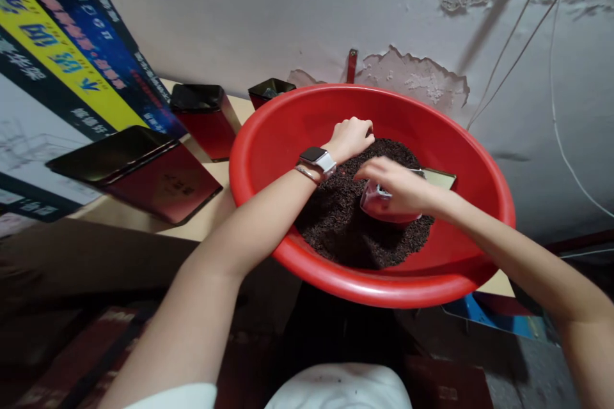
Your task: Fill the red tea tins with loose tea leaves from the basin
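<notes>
A big red plastic basin (pixel 268 140) stands in front of me with a heap of dark loose tea leaves (pixel 340 217) in it. My left hand (pixel 351 136), with a watch and a bangle on the wrist, is curled closed on the leaves at the far side of the heap. My right hand (pixel 396 184) grips a small red tin (pixel 378 208) tipped on its side against the leaves, its gold lid (pixel 439 177) open to the right.
Red tins (pixel 206 116) with dark open tops stand on the tan table (pixel 211 211) to the left, and one large tin (pixel 144 169) lies nearest. A poster (pixel 57 45) covers the left wall. The peeling wall (pixel 412 77) is right behind the basin.
</notes>
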Available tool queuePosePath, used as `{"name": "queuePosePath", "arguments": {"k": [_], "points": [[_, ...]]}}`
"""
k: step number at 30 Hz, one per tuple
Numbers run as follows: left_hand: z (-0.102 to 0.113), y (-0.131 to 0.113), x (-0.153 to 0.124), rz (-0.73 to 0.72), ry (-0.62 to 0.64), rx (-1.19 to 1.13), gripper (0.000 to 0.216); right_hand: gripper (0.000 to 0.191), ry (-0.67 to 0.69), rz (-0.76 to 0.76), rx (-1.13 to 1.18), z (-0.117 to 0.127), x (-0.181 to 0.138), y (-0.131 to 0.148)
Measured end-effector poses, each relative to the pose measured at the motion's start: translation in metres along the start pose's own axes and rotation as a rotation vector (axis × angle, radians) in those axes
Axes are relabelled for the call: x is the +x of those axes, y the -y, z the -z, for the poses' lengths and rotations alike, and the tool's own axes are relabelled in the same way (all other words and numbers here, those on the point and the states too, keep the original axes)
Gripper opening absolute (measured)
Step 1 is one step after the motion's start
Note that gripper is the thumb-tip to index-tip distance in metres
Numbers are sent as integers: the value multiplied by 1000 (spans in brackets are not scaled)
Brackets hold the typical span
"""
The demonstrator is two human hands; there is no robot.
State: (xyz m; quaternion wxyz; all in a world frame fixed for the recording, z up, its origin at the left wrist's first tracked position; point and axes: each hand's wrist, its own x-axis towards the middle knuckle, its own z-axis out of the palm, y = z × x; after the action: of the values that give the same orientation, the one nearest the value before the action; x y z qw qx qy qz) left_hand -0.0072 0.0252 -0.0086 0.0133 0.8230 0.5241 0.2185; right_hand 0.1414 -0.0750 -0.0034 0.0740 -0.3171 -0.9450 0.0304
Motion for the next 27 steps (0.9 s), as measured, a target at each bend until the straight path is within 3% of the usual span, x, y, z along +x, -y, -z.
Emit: {"name": "queuePosePath", "arguments": {"k": [2,4,7,12,20,27], "points": [[0,-1,0,-9,-2,-6,31,76,302,167,-42,-23,-4,19],[0,-2,-1,-15,7,-14,31,99,532,228,-129,-53,-11,26],[1,-4,-1,-17,23,-29,31,117,673,283,-242,-93,-16,20],[2,-8,-2,-37,16,-37,31,127,737,308,-231,-127,2,8],[1,-12,-4,-65,37,-37,31,129,688,136,-168,-140,32,12],[0,-11,-5,-70,44,-39,30,89,545,137,-197,-136,23,21]]}}
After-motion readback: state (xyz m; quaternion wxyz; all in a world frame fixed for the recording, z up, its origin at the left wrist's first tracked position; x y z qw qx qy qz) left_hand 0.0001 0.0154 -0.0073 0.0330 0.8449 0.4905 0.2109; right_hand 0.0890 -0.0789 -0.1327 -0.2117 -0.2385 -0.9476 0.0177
